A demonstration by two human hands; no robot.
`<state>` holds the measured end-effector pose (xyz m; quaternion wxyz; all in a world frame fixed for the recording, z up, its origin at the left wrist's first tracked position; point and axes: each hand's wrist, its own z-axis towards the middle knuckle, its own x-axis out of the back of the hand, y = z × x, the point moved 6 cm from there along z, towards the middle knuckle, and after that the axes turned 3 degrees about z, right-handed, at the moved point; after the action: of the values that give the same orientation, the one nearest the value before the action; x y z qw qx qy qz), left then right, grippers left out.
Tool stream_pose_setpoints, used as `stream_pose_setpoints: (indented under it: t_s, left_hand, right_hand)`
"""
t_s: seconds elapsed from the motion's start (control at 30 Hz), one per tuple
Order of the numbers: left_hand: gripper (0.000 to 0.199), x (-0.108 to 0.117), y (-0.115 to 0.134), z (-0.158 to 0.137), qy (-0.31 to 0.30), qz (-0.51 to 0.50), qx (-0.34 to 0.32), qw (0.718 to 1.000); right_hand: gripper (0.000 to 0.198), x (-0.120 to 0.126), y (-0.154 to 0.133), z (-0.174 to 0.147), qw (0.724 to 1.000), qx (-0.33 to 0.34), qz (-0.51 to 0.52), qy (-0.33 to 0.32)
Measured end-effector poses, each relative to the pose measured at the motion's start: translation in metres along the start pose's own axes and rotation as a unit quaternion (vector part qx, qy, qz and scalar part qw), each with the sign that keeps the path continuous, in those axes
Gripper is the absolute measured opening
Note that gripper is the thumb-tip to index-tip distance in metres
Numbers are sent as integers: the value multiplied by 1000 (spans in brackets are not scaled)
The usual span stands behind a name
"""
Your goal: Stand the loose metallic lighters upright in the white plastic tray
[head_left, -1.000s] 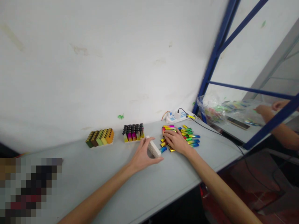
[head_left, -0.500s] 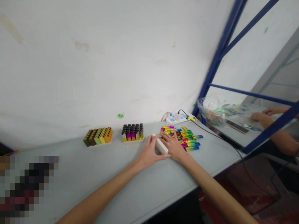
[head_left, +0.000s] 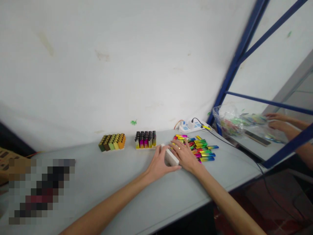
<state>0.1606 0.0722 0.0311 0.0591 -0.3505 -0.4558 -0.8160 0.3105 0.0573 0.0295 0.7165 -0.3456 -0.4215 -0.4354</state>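
Observation:
My left hand (head_left: 160, 164) grips a white block-like tray (head_left: 170, 156), thumb at its near end and fingers at its far end. Close against the tray's right side lies my right hand (head_left: 184, 155), fingers stretched forward and a little apart over the left edge of a pile of shiny multicoloured lighters (head_left: 201, 151). Its fingertips are partly hidden, and I see nothing held in them. Left of the hands, lighters with black tops (head_left: 146, 140) stand in rows in a white tray. Farther left is another tray of upright lighters (head_left: 112, 142) in green, brown and orange.
A white power strip (head_left: 190, 125) with a black cable lies behind the pile by the wall. Blue metal framing (head_left: 230, 75) rises at the right. Beyond it, another person's hands (head_left: 278, 122) are near a plastic bag (head_left: 230, 122). A cardboard box (head_left: 7, 163) is at far left.
The view has shifted slightly, so the scene sits farther right and the box shows at left. Both hands keep nearly the same places at the white tray. The other person's hands have moved nearer the bag.

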Motion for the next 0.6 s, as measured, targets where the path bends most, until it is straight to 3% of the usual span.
stream_pose_setpoints:
  t_s: [0.13,0.27,0.47,0.6]
  left_hand:
    - [91,-17,1,13,-5,-36,-21,999]
    - [93,-16,-3,11,-8,-34,-20,999]
    - [82,5,-8,-4,11,42,22,999]
    - [77,29,-15,-34,19,78,35,996]
  right_hand:
    - [53,-12,5,-8,998,32,-27,-46]
    - [56,-17,10,-11,996,31,-71,-49]
    - [42,-12,8,-7,997,8,-75,-16]
    - [35,-9,20,-7,995,0,-97,38]
